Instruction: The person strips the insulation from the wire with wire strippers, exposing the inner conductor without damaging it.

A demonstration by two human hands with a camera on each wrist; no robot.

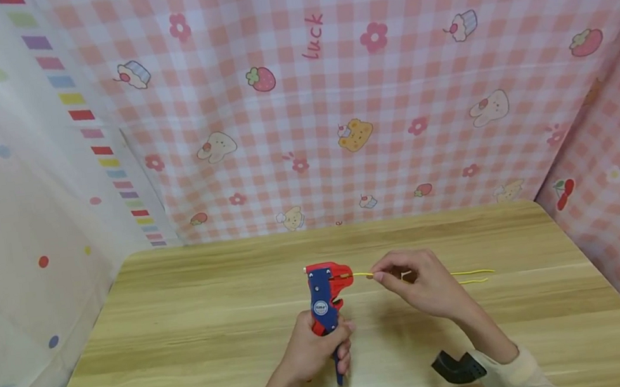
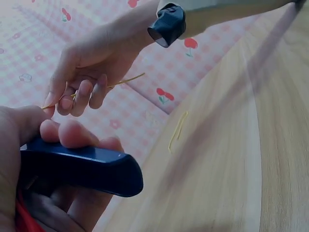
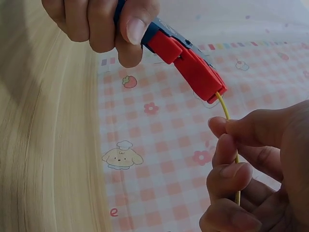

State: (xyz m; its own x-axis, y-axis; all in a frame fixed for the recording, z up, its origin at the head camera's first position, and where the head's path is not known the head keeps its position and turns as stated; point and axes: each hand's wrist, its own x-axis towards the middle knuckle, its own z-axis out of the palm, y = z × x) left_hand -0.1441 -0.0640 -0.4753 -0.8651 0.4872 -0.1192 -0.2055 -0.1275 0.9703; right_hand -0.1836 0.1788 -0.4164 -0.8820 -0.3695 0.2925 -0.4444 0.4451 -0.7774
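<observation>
My left hand grips the handles of a blue and red wire stripper, held upright above the table with its red jaws facing right. Between thumb and index finger my right hand pinches a thin yellow wire. One end of that wire sits in the mouth of the red jaws; in the right wrist view the rest runs down past the curled fingers. How deep the wire end goes inside the jaws is hidden. From the left wrist view, the blue handle shows under the left fingers.
More yellow wires lie on the wooden table behind the right hand. A black camera mount is on the right wrist. A pink checked cloth hangs along the table's back edge, with other cloths at both sides.
</observation>
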